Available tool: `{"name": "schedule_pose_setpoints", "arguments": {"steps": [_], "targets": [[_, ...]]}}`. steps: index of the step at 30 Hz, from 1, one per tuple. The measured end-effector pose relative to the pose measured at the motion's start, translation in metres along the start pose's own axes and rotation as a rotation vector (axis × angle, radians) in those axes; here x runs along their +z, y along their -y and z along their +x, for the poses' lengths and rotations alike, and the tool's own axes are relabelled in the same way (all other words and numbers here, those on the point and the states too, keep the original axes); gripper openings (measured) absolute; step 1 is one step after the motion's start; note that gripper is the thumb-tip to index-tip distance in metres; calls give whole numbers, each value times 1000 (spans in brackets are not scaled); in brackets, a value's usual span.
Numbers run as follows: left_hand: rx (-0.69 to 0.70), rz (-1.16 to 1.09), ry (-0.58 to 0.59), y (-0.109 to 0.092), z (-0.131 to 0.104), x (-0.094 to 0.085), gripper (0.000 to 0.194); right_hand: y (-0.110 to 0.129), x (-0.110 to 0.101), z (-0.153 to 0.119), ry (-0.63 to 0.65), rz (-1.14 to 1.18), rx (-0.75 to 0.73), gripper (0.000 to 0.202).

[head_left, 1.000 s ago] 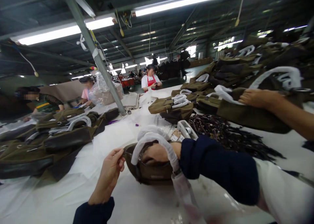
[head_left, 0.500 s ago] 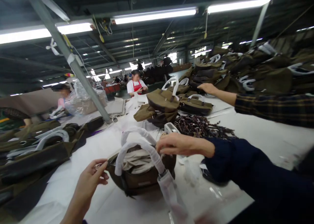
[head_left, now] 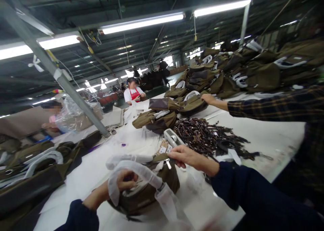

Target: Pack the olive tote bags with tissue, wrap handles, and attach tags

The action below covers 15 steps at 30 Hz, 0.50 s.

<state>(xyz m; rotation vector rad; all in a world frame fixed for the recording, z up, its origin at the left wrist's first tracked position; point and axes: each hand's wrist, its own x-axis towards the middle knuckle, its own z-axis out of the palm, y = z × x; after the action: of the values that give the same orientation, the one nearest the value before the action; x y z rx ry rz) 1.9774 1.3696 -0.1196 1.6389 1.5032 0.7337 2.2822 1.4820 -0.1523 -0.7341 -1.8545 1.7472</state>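
Observation:
An olive-brown bag (head_left: 141, 199) stands on the white table, its two handles (head_left: 141, 170) wrapped in white film. My left hand (head_left: 126, 180) reaches through the near handle at the bag's opening, fingers curled; what they hold, if anything, is hidden. My right hand (head_left: 183, 156) pinches the olive edge of the bag's top at its right end, where a silver zipper pull (head_left: 168, 163) hangs just beside the fingers.
Beyond lie dark straps with metal parts (head_left: 199, 135), a white device (head_left: 173, 137) and several olive bags (head_left: 157, 119). Another person's hand (head_left: 209, 98) touches a bag at right. Bags (head_left: 30, 173) line the left; a metal post (head_left: 78, 104) rises behind. A person in a red apron (head_left: 135, 93) stands farther back.
My left hand has moved right from the bag's left end into the handle loop. The bag's right top edge is now raised in my right hand. A bag beyond has tipped over.

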Motion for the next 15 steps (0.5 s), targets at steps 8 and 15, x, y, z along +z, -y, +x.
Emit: {"name": "schedule_pose_setpoints", "arguments": {"steps": [8, 15], "targets": [[46, 99, 97, -45, 23, 8, 24, -8, 6, 3, -72, 94, 0, 51], [86, 216, 363, -46, 54, 60, 21, -18, 16, -1, -120, 265, -16, 55]]}}
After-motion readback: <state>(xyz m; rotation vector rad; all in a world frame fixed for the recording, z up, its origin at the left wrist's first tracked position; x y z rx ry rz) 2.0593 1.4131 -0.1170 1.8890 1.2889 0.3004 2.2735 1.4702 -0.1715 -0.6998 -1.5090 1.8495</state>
